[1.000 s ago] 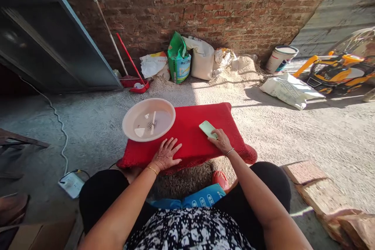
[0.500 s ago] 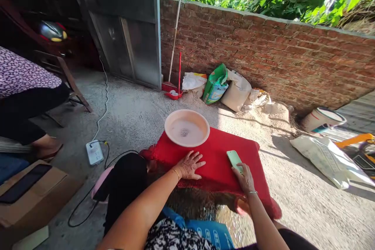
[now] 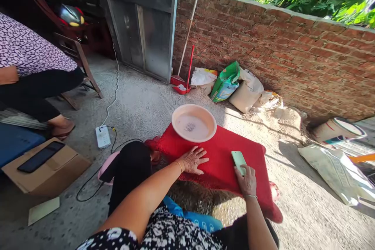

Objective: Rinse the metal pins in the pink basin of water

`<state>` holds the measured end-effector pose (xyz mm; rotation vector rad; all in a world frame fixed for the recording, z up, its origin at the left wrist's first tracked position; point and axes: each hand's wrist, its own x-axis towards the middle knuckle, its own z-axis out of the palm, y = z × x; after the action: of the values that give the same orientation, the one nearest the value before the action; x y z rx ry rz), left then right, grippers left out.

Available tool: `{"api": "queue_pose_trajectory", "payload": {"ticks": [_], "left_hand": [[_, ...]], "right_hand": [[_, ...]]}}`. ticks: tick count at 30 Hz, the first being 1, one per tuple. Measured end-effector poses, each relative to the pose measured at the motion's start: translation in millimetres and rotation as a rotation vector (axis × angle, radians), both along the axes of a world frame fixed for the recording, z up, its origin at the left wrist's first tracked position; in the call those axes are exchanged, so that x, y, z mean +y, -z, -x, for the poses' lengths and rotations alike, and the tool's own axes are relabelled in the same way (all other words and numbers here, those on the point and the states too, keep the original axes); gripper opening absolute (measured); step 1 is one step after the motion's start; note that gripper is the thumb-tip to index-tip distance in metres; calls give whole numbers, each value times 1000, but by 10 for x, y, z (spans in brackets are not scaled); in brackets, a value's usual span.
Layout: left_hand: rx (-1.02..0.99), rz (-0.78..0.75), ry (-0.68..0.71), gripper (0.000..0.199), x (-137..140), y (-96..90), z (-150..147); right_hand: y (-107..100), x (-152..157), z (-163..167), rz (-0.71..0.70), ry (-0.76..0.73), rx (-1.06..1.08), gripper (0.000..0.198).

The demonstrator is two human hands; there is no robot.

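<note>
My left hand (image 3: pixel 193 160) lies flat with its fingers spread on a red cloth (image 3: pixel 218 160), which covers a low bench or table. Just beyond it a pale pink basin (image 3: pixel 194 123) stands on the cloth, with a small patch of dark marks at its bottom. At the right end of the cloth, my right hand (image 3: pixel 247 179) has its fingers closed round the near end of a light green phone (image 3: pixel 238 159). The phone lies flat or nearly so; its near end is hidden by my fingers.
A co-worker in a patterned top (image 3: pixel 32 45) sits at the left, near a cardboard box (image 3: pixel 55 168) with a dark phone (image 3: pixel 41 157) on it. A power strip (image 3: pixel 102 137) lies on the floor. Sacks (image 3: pixel 247 90) and a red dustpan (image 3: pixel 182 89) stand along the brick wall (image 3: pixel 263 43).
The view has turned slightly left, so the surroundings sit farther right. My left hand stays flat on the cloth, and my right hand stays at the phone.
</note>
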<state>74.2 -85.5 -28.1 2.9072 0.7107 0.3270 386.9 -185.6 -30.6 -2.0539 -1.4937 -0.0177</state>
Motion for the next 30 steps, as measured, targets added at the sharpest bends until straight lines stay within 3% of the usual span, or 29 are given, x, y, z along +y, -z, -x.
{"api": "queue_pose_trajectory", "payload": {"ticks": [17,21,25,30], "left_hand": [[27,19,16,74,1,-32,17],[48,14,17,74,13,-6,35],[48,39,21,73,12,-24,66],[91,96,-16,59,-74,-244,176]], "right_hand": [[18,-4,1,39,-6,-88,60],[-99,29,81,212,52,-141,43],[-379,105,208,472,138,-206,37],[-746,185,368,671,195,-177,37]]}}
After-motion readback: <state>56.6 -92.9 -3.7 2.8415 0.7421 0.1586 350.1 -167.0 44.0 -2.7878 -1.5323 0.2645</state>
